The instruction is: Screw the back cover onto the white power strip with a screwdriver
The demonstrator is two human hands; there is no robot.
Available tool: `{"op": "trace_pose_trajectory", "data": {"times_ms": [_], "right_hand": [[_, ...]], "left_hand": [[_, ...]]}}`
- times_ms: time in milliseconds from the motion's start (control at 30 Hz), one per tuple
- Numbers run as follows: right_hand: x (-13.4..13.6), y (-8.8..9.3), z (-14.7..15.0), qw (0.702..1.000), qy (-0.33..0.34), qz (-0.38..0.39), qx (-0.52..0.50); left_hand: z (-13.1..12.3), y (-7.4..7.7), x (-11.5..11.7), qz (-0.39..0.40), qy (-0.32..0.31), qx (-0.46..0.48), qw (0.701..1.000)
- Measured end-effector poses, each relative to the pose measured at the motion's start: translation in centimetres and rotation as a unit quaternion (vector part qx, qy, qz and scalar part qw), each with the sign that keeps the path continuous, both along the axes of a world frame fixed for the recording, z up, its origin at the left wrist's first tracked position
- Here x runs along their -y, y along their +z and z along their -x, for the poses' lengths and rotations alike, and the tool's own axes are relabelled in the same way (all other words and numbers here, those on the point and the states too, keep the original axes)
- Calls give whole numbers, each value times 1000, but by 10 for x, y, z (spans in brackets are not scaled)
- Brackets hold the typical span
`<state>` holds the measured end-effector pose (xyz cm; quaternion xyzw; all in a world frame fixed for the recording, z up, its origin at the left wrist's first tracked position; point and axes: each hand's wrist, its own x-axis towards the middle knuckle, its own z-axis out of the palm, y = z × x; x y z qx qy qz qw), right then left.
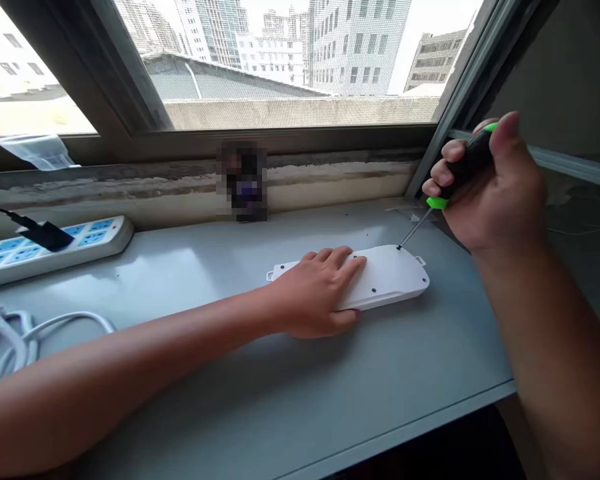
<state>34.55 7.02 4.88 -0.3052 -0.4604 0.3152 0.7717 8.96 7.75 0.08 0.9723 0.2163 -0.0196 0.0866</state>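
1. Left hand [315, 290]: open, palm down, fingers spread across the casing. The flat press pins the casing to the table [405, 380], which appears to steady it against sideways force from the tool.
2. Casing [393, 273]: white power-strip shell near the middle of the table, its long axis running left to right, about parallel with the table's back edge. The face turned up shows dark screws [373, 290], with a small lug at each end.
3. Right hand [495, 190]: closed around the black-and-green handle of a screwdriver [463, 167]. Its thin shaft slants down and left, the tip resting on the casing's far right screw.
4. White cable [30, 340]: looped near the table's left edge.
5. Power strip [55, 247]: at the back left corner, with a black plug [45, 235] in it.
6. Blurred object [243, 181]: against the back edge, too blurred to identify.
7. Window [280, 67]: beyond the table.
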Motion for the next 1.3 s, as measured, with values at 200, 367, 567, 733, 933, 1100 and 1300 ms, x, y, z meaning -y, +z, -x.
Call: {"op": "trace_pose_trajectory", "data": {"times_ms": [200, 367, 567, 733, 933, 1100, 1300], "right_hand": [[0, 3, -4, 1000, -2, 20, -3], [-1, -1, 1, 1000, -10, 3, -4], [-1, -1, 2, 1000, 1, 18, 2], [0, 0, 4, 1000, -3, 8, 10], [1, 2, 0, 1000, 12, 21, 8], [-1, 1, 1, 1000, 1, 21, -12], [-2, 0, 2, 1000, -7, 13, -13]], "left_hand": [[0, -2, -1, 2, 1, 4, 1000], [0, -3, -2, 0, -1, 7, 1000], [0, -1, -1, 2, -2, 6, 1000], [0, -2, -1, 1, -3, 13, 1000], [0, 0, 0, 5, -1, 6, 1000], [0, 0, 0, 2, -1, 4, 1000], [1, -2, 0, -2, -5, 12, 1000]]}}
